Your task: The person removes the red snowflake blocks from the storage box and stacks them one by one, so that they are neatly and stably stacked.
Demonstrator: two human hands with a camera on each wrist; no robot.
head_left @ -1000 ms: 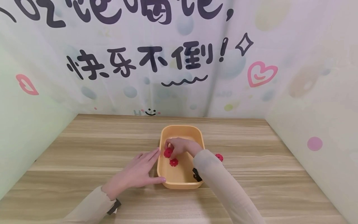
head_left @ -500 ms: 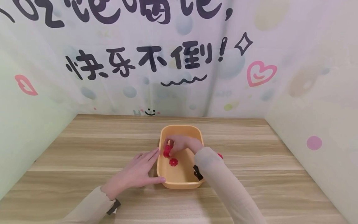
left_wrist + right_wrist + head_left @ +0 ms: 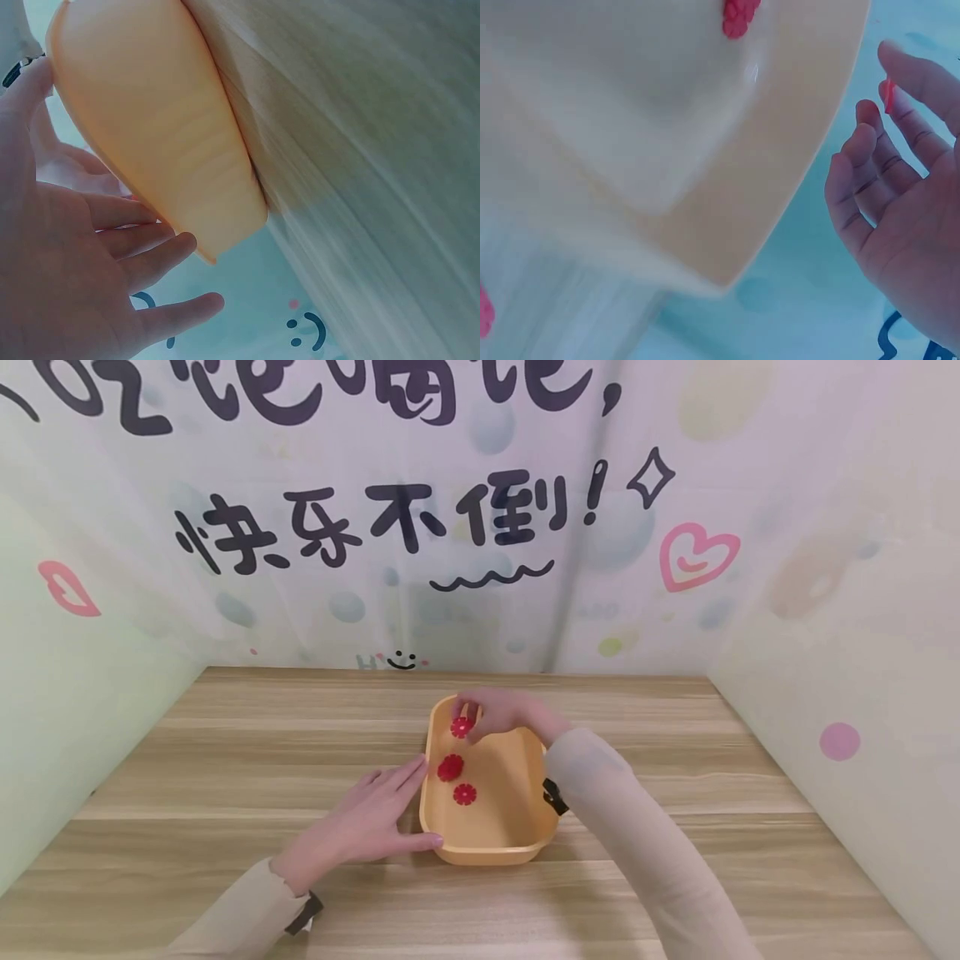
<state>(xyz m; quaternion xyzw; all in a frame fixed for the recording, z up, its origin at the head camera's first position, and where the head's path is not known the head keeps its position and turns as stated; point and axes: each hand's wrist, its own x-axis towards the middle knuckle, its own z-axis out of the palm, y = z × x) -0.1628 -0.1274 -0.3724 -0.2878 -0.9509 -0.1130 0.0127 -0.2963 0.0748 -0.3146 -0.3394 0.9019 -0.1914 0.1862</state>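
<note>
My right hand (image 3: pixel 495 712) is over the far left part of a yellow-orange plastic bin (image 3: pixel 489 856). Between thumb and index finger it pinches a red notched snowflake disc (image 3: pixel 461 727), which shows edge-on as a thin red sliver in the right wrist view. Inside the bin, a clump of red discs (image 3: pixel 450 767) lies near the left wall. Closer to me, a single red disc (image 3: pixel 464 794) lies flat on the bin floor. My left hand (image 3: pixel 375 820) touches the bin's left side, fingers straight and thumb on the near left corner; the left wrist view shows them (image 3: pixel 82 262) along the rim.
The bin stands on a wood-grain table (image 3: pixel 300 735). Another red piece (image 3: pixel 484 311) lies on the table outside the bin, at the edge of the right wrist view. A printed curtain (image 3: pixel 495 618) hangs behind the table, with pale walls at both sides.
My right hand has come away from the red clump by the left wall and moved toward the bin's far end, with a red disc in its fingertips. My left hand stays put.
</note>
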